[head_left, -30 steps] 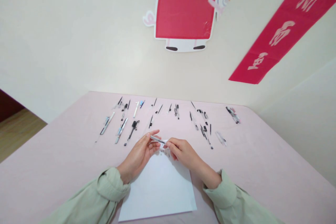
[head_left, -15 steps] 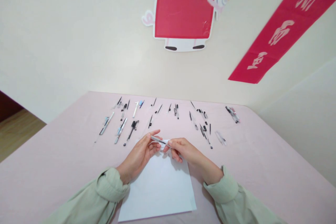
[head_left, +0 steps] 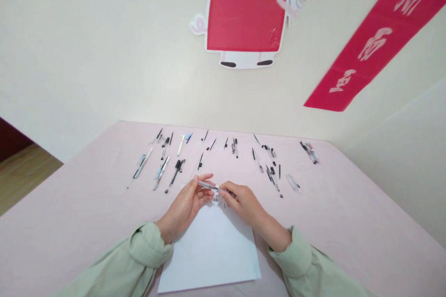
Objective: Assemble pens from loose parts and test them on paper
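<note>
Between my two hands is a slim pen [head_left: 206,185] with a clear, greyish barrel, slanting slightly down to the right. My left hand [head_left: 191,202] pinches its left end between thumb and fingertips. Closed on the pen's right part is my right hand [head_left: 242,200], where a dark end shows by the fingers. Whether that dark end is a cap or part of the barrel, I cannot tell. Beneath both hands lies a white sheet of paper [head_left: 211,250], with small dark marks or bits near its top edge, partly hidden by the fingers.
On the pink-covered table [head_left: 348,222], several pen parts lie in loose groups: white pens [head_left: 161,174], black pens [head_left: 176,171], dark parts [head_left: 273,178], clear pieces [head_left: 293,183] and a bundle of pens [head_left: 309,152]. Behind stands a wall with a red banner [head_left: 372,46].
My right hand has shifted its grip on the pen, and its fingers are now more curled, with a dark end showing. My left hand stays nearly in place.
</note>
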{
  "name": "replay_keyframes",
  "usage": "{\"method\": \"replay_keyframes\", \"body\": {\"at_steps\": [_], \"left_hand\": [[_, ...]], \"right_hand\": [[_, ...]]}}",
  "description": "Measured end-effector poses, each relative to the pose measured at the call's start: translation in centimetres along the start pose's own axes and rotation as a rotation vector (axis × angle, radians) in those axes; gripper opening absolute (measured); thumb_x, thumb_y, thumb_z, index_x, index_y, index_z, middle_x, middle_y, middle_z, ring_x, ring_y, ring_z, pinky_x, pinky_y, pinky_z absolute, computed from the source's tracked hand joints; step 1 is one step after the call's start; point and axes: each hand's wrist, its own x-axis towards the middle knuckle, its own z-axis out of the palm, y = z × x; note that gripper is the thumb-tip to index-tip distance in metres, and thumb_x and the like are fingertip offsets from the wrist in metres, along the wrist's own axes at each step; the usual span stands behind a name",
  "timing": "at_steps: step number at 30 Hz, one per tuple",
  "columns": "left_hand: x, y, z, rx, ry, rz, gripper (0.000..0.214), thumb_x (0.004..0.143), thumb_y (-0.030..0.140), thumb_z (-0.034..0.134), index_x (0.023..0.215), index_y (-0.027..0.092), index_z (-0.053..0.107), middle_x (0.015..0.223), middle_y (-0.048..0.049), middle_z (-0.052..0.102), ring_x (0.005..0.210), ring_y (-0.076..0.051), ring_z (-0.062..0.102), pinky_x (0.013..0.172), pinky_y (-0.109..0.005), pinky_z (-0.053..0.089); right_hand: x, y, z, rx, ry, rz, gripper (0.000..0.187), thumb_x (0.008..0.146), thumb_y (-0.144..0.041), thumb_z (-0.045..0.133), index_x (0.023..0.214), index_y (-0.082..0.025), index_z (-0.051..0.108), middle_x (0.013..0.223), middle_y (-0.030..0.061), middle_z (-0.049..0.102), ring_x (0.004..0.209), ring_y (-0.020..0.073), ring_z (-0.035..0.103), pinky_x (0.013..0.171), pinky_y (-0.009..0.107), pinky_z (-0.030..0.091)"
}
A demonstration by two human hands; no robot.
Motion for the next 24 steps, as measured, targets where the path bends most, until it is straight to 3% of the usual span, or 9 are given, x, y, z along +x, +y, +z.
{"method": "replay_keyframes", "body": {"at_steps": [9, 12, 15, 18, 21, 24], "left_hand": [[0.0, 0.0, 0.0, -0.001, -0.008, -0.002, 0.036, 0.090, 0.042, 0.056, 0.112, 0.015, 0.066, 0.092, -0.0084, 0.069, 0.080, -0.016, 0.061, 0.080, -0.032, 0.049], [0.1, 0.0, 0.0, 0.004, 0.006, -0.003, 0.037, 0.088, 0.043, 0.058, 0.110, 0.014, 0.067, 0.091, -0.0080, 0.068, 0.081, -0.016, 0.061, 0.080, -0.031, 0.049], [0.1, 0.1, 0.0, 0.020, 0.040, -0.014, 0.032, 0.085, 0.039, 0.065, 0.105, 0.015, 0.068, 0.085, -0.0053, 0.067, 0.080, -0.014, 0.059, 0.078, -0.026, 0.048], [0.1, 0.1, 0.0, 0.048, 0.040, -0.024, 0.027, 0.079, 0.034, 0.072, 0.098, 0.014, 0.070, 0.076, -0.0018, 0.063, 0.074, -0.011, 0.056, 0.071, -0.021, 0.046], [0.1, 0.0, 0.1, 0.117, -0.001, -0.014, 0.024, 0.077, 0.030, 0.074, 0.095, 0.014, 0.070, 0.072, 0.0003, 0.060, 0.066, -0.009, 0.052, 0.065, -0.021, 0.044], [0.1, -0.2, 0.2, 0.210, -0.015, 0.012, 0.024, 0.076, 0.029, 0.074, 0.096, 0.015, 0.070, 0.075, -0.0008, 0.063, 0.066, -0.011, 0.053, 0.065, -0.023, 0.043]], "right_hand": [[0.1, 0.0, -0.1, 0.269, -0.082, 0.074, 0.027, 0.093, -0.028, 0.045, 0.073, -0.017, 0.058, 0.052, -0.0060, 0.051, 0.051, 0.0081, 0.047, 0.056, 0.019, 0.036], [0.4, 0.2, -0.1, 0.409, -0.077, 0.130, 0.021, 0.090, -0.031, 0.048, 0.082, -0.017, 0.062, 0.051, -0.0062, 0.051, 0.046, 0.0079, 0.044, 0.050, 0.019, 0.035], [0.6, 0.4, -0.3, 0.640, -0.006, 0.228, 0.020, 0.084, -0.034, 0.059, 0.097, -0.018, 0.062, 0.052, -0.0067, 0.053, 0.044, 0.0083, 0.044, 0.045, 0.019, 0.034], [0.8, 0.7, -0.7, 0.973, 0.053, 0.255, 0.021, 0.081, -0.035, 0.066, 0.092, -0.018, 0.062, 0.057, -0.0051, 0.056, 0.049, 0.0081, 0.047, 0.050, 0.019, 0.039], [0.9, 1.1, -1.1, 1.320, 0.041, 0.256, 0.028, 0.083, -0.043, 0.064, 0.095, -0.018, 0.065, 0.063, -0.0040, 0.057, 0.051, 0.0074, 0.048, 0.059, 0.022, 0.046], [1.1, 1.5, -1.3, 1.529, -0.008, 0.318, 0.037, 0.089, -0.049, 0.056, 0.102, -0.015, 0.065, 0.068, -0.0022, 0.060, 0.052, 0.0071, 0.051, 0.061, 0.023, 0.050]]}}
